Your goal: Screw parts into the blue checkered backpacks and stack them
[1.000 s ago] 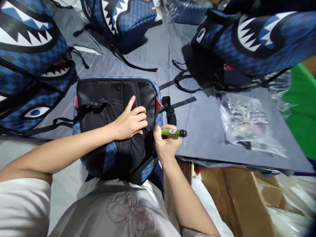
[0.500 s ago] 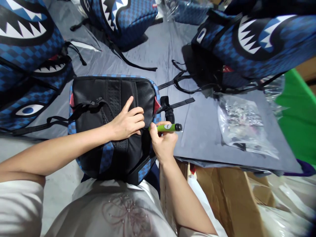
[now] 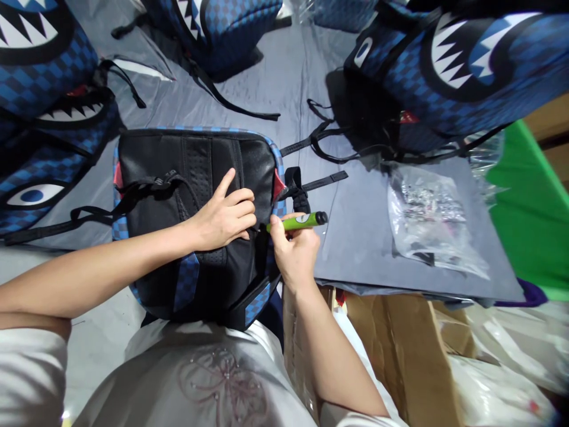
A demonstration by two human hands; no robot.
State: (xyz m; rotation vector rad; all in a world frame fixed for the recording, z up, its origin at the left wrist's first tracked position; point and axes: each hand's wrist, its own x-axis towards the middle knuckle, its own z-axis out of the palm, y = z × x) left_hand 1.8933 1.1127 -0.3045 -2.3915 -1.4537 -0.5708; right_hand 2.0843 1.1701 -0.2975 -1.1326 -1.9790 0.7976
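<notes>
A blue-checked backpack [image 3: 151, 148] lies with its black back panel up, its near end against my body. My left hand [image 3: 224, 213] rests on that panel, one finger stretched out and the others bent over the fabric by the right side; its thumb is hidden. My right hand [image 3: 296, 249] holds a green marker [image 3: 302, 222] between thumb and fingers. The marker's black end points right; its other end meets the backpack's right side close to my left fingertips, and the very tip is hard to see. A black shoulder strap [image 3: 173, 181] crosses the panel.
More shark-mouth backpacks stand around: a left stack [image 3: 48, 89], one at the back [image 3: 231, 35], one at the right [image 3: 453, 77]. A clear plastic bag [image 3: 431, 213] lies on the grey table cover [image 3: 355, 249]. A cardboard box [image 3: 400, 344] sits below the table's edge.
The view has shifted slightly, so everything sits a little higher and further left. The marker's black end tilts up a little more. Both hands stay at the same spot on the backpack.
</notes>
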